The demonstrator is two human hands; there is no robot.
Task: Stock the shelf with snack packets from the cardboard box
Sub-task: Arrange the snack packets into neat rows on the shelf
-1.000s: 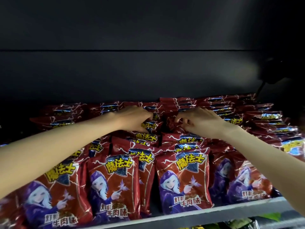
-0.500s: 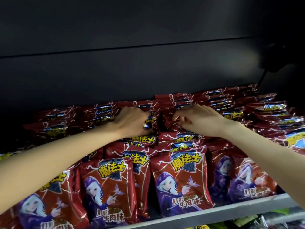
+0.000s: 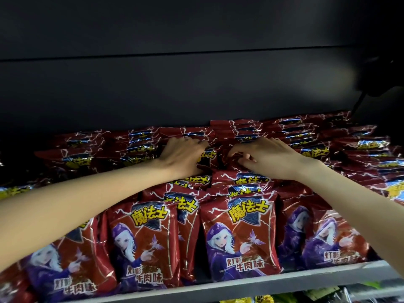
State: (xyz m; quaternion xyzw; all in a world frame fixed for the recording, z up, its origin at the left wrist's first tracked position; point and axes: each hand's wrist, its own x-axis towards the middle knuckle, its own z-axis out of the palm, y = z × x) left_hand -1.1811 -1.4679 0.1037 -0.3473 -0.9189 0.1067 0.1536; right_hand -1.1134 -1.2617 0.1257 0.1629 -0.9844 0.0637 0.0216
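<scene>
The snack packets [image 3: 240,239] filling the middle and lower frame are deep red with pale lightning-like streaks, yellow block lettering on a dark blue emblem, and a white-haired figure in a purple hood. The shelf [image 3: 284,281] edge along the bottom is light grey. The back panel [image 3: 175,84] across the upper frame is matt black. Yellow and green packaging [image 3: 247,300] shows at the bottom edge.

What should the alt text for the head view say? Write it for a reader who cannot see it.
Two bare hands, left hand and right hand, reach deep into rows of red snack packets standing on a grey shelf, fingers curled on packets at the back. A dark panel fills the space above.
</scene>
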